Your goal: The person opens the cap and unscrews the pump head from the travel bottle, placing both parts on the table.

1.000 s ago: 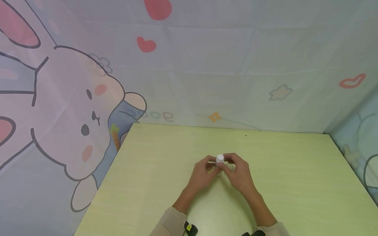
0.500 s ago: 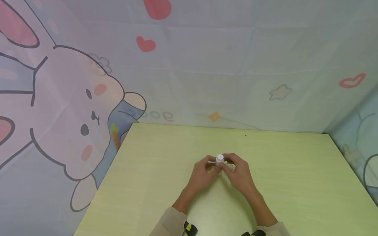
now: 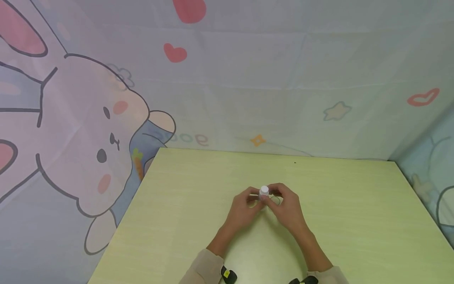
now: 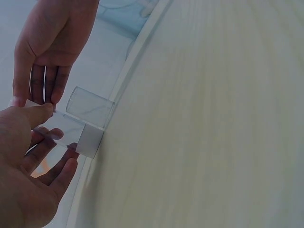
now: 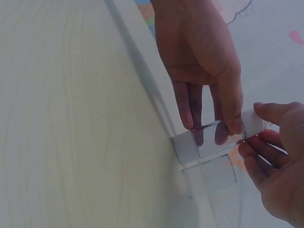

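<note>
Downward head, close wrist views share the container [image 4: 71, 130].

A clear, white-capped bottle [image 4: 71, 127], white at its base, stands upright beside a clear cup [image 4: 90, 106].

Diffuse light; head view brighter, wrist views dim and bluish.
A pale glare is cast on the tabletop [image 3: 246, 256] between the forearms [image 3: 222, 238], faint shadows being thrown along their inner sides; the clear container [image 4: 71, 127] is rendered low-contrast in wrist views.
</note>
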Available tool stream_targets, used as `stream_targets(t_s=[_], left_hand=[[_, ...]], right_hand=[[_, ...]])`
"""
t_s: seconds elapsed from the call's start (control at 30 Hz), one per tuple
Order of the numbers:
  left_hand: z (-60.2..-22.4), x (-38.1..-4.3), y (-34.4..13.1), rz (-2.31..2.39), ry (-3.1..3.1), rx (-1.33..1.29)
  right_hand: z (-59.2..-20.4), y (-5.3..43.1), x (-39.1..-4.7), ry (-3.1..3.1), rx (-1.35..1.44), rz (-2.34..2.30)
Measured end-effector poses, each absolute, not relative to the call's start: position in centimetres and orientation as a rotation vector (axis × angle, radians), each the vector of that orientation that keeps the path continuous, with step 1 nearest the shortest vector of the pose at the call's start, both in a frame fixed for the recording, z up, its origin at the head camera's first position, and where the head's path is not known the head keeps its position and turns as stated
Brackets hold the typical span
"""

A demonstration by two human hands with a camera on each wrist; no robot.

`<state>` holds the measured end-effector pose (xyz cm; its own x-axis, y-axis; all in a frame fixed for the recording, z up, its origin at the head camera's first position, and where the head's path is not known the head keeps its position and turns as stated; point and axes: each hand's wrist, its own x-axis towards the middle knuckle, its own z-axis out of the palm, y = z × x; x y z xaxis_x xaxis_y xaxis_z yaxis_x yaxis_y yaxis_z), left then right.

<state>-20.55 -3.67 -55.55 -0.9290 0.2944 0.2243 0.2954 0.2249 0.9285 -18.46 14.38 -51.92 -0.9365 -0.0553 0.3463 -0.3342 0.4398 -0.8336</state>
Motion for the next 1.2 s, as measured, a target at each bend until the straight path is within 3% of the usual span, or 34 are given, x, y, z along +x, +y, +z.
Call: stream_targets(t_s=[1.2], left_hand=[[-55.48, -20.58, -3.63, -1.846, -2.443, -0.584]], right_hand=[[-51.85, 14.52, -18.23, -2.465, 0.352, 1.486]])
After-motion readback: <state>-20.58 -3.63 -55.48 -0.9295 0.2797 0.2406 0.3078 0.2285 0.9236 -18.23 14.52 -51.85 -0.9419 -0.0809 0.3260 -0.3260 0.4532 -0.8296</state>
